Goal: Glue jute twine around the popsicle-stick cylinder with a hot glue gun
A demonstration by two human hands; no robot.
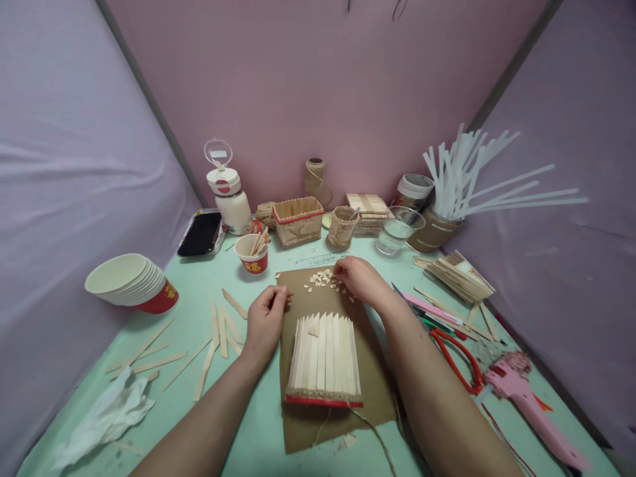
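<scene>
My right hand (358,277) is at the far end of a brown cardboard sheet (303,301), fingers pinched at a pile of small pale wood chips (322,278). Whether a chip is between the fingertips is hidden. My left hand (267,313) rests at the sheet's left edge with its fingers curled, and anything inside them is too small to make out. Nearer me on the cardboard lies a panel of craft sticks (325,358) with pointed far ends, a twine band and a red strip along its near edge. One small chip (313,330) sits on the panel.
Loose sticks (214,331) and stacked paper cups (132,281) are on the left. Scissors (460,358) and a pink glue gun (534,411) lie on the right. Behind stand a stick basket (298,228), a water cup (395,232) and white glue sticks (462,175).
</scene>
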